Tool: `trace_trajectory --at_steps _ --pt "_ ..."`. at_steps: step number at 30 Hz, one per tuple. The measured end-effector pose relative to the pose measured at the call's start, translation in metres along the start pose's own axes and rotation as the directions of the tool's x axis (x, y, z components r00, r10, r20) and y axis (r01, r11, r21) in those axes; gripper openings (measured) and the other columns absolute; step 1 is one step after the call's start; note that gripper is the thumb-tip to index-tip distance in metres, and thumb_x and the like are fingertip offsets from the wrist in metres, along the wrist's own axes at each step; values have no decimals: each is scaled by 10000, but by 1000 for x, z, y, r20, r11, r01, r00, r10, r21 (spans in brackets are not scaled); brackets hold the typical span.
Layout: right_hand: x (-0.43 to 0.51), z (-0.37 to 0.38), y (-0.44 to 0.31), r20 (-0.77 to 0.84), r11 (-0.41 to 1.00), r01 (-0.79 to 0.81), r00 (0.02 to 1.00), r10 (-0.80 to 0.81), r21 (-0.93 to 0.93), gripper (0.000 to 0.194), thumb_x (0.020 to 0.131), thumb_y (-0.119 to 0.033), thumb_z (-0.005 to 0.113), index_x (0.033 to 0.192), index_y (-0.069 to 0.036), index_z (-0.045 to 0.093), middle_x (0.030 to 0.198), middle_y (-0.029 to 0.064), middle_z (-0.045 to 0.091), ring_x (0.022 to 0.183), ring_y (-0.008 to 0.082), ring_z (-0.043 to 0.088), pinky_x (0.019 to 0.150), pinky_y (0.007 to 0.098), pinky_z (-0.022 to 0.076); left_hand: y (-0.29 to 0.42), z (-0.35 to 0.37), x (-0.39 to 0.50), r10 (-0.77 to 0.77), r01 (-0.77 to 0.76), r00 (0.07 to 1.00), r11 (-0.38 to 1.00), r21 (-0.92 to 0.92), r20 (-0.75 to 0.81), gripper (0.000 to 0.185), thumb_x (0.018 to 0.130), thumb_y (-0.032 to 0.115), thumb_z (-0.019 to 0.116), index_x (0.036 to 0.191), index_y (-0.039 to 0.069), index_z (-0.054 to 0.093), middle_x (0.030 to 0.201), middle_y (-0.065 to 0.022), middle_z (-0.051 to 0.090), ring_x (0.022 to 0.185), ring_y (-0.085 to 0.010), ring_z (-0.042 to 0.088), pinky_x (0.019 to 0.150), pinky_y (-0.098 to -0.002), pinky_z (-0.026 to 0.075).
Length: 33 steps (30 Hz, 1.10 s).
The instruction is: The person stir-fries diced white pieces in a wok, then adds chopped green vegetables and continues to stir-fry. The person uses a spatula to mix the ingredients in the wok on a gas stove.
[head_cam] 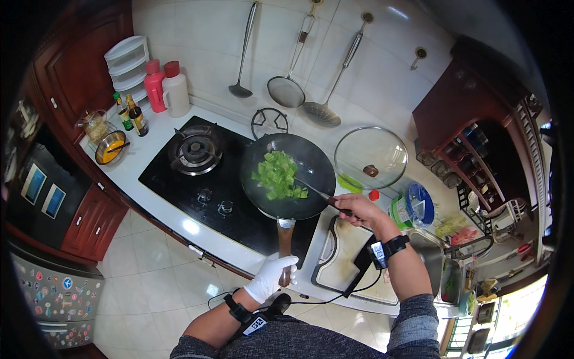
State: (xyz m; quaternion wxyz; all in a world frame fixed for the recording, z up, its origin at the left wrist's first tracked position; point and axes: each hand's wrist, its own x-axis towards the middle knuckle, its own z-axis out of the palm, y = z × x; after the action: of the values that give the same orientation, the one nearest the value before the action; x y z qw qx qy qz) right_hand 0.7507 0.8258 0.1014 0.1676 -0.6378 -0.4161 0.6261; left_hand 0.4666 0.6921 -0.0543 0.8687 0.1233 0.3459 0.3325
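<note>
A dark wok (264,204) sits over the right burner of the black gas hob. Chopped green vegetable pieces (278,172) lie in a heap on the left of its bowl. My left hand (272,273), in a white glove, grips the wok's wooden handle (285,240). My bare right hand (358,210) is closed around the dark handle of a metal cooking utensil (314,188). The utensil's far end reaches the right edge of the vegetables, which hide its tip.
Left of the wok is a bare burner (195,147). A metal bowl of yellow-orange liquid (112,150) stands near sauce bottles (136,117). A glass lid (367,150) leans on the wall. Right of the hob lie a cutting board (343,251), a plastic tub (410,204) and a sink (430,260).
</note>
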Motion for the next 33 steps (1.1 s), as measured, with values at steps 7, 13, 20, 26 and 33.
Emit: trace_trajectory --at_steps 7,13,20,26,33 --pt "-60 60 -6 4 531 375 819 -573 -760 449 976 -105 671 1419 -46 629 804 122 673 593 244 624 552 398 496 1 0 -1 7 -7 1000 1000 9 14 138 970 152 742 996 73 632 768 -64 646 625 -219 655 556 -415 600" --pt "-171 89 -33 91 130 201 811 -578 -971 497 894 -31 660 1391 -41 634 895 223 660 747 428 694 674 497 573 2 1 -3 14 -15 999 1000 12 35 118 979 148 727 986 85 628 759 -56 651 633 -214 662 553 -409 601" --pt "-170 101 -40 101 35 132 883 -459 -991 486 920 -37 650 1402 -52 597 896 225 651 738 440 682 677 504 563 0 0 -2 13 -13 1000 1000 7 29 132 976 149 733 1015 91 621 765 -58 648 633 -215 661 541 -405 592" --pt "-113 61 -39 -77 245 53 868 -490 -968 366 959 -80 640 1318 -17 604 985 301 697 936 513 678 860 574 540 3 2 -4 -2 1 999 1000 5 34 147 972 153 743 1019 99 615 765 -54 640 650 -210 658 541 -392 577" --pt "-69 -20 -42 -237 785 -113 970 -45 -609 345 1005 -168 636 1323 -32 647 797 120 677 524 212 600 463 384 453 4 6 -7 -13 13 1000 1000 2 13 136 977 150 738 1007 105 613 766 -46 640 645 -200 653 537 -389 562"
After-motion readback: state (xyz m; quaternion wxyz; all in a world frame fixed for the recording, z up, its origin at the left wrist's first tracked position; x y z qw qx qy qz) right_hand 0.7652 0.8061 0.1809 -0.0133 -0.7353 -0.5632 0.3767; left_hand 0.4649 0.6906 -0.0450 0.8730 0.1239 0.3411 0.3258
